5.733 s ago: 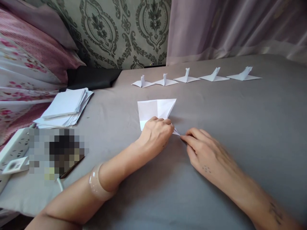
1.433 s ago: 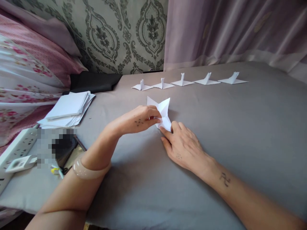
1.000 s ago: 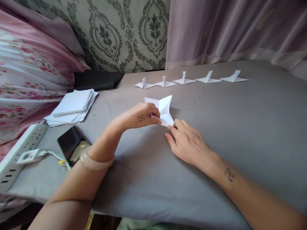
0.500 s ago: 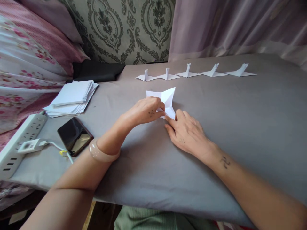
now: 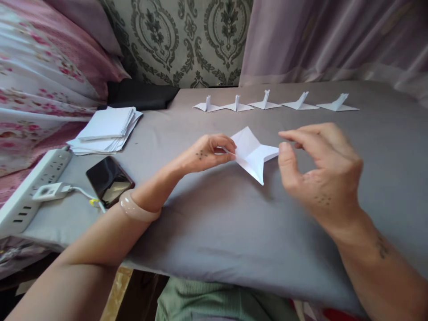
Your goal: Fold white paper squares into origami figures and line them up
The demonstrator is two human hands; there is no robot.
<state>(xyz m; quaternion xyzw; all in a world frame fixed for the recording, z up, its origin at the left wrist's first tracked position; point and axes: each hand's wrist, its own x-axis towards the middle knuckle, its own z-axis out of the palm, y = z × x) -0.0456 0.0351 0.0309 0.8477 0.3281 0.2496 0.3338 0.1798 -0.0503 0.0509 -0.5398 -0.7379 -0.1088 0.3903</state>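
Note:
A folded white paper point(image 5: 251, 154) with several pointed corners is held a little above the grey-covered table. My left hand point(image 5: 214, 151) pinches its left corner between thumb and fingers. To the right of the paper, my right hand point(image 5: 323, 167) is raised, its thumb and fingers apart with a gap between them. Its fingertips are close to the paper's right point, and nothing shows in its grasp. Along the back of the table stands a row of several folded white paper figures point(image 5: 265, 101), each with an upright middle and flat, spread sides.
At the left lies a stack of white paper sheets point(image 5: 107, 127), with a black cloth-like item point(image 5: 140, 94) behind it. A dark phone point(image 5: 109, 180) rests near my left forearm. Beside it is a white power strip point(image 5: 36, 189) with a plugged-in charger point(image 5: 50, 191) and cable.
The paper has been lifted and turned, and now sits slightly further right. My right hand has let go of it and moved up and right. My left hand still grips it.

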